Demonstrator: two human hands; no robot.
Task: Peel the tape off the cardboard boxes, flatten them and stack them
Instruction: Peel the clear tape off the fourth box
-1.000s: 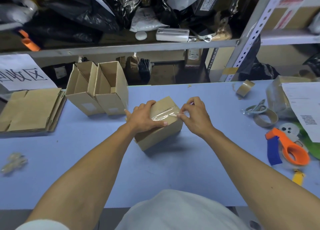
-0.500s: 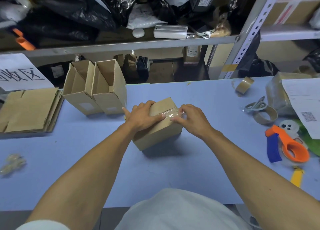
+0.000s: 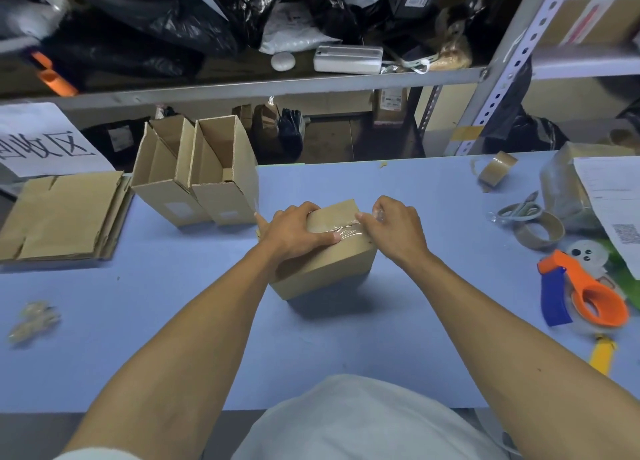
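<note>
A small closed cardboard box (image 3: pixel 329 265) stands on the blue table (image 3: pixel 173 321) in front of me. Clear tape (image 3: pixel 341 229) runs across its top. My left hand (image 3: pixel 294 232) grips the box's left top edge, thumb lying along the tape. My right hand (image 3: pixel 394 229) is at the box's right edge with fingers curled, pinching the clear tape there. Two open empty boxes (image 3: pixel 207 179) stand behind and to the left. Flattened boxes (image 3: pixel 62 213) lie stacked at the far left.
A crumpled tape wad (image 3: pixel 31 321) lies at the left. On the right are an orange and blue tape dispenser (image 3: pixel 585 293), an empty tape core (image 3: pixel 536 229), scissors (image 3: pixel 519 208), a brown tape roll (image 3: pixel 497 167) and papers (image 3: pixel 616 203). A cluttered metal shelf (image 3: pixel 277 85) rises behind the table.
My right hand dropped from above the box's right corner down onto its right edge, onto the tape. The left hand kept its grip on the box.
</note>
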